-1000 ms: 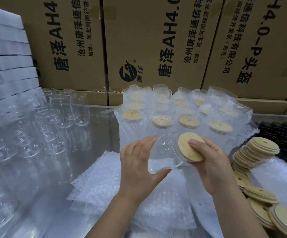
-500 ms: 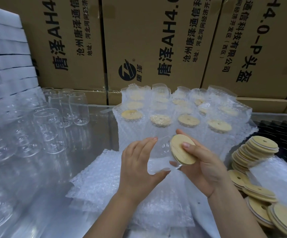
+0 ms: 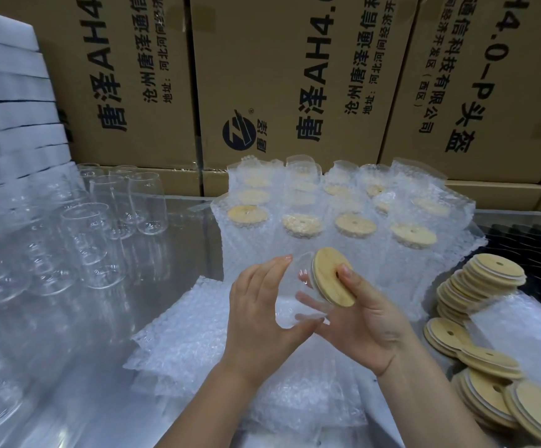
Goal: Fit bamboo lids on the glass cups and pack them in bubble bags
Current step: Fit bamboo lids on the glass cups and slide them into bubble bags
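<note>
Holding a glass cup (image 3: pixel 298 295) in mid-air over the flat bubble bags (image 3: pixel 198 337), both hands on it. Left hand (image 3: pixel 262 321) wraps the cup body, fingers over the top and thumb underneath. Right hand (image 3: pixel 369 321) cradles the mouth end, one fingertip pressing the face of the bamboo lid (image 3: pixel 333 276) next to its centre hole. Neither hand is spread wide; both are closed around the same cup.

Orientation: cup is on its side, long axis roughly level and tilted, base toward the left palm, mouth pointing right and slightly up and away. Lid sits on the mouth, face angled toward the right hand. Looks seated or nearly so; can't confirm flush all round.

Handling, my read:
- Glass is thin, light, rigid, slick and breakable. Grip around the body, not the rim.
- Lid is light and stiff; push flat on its face near the middle so it doesn't cock.
- Bags are soft and floppy, need one hand to hold the mouth open.

Around it: bare cups (image 3: pixel 101 234) stand on the table to the left, packed cups (image 3: pixel 343 215) with lids showing stand upright in bags behind, loose lids (image 3: pixel 489 286) stacked at right. Cardboard boxes (image 3: pixel 278 76) along the back.

Next is probably bagging this one.
</note>
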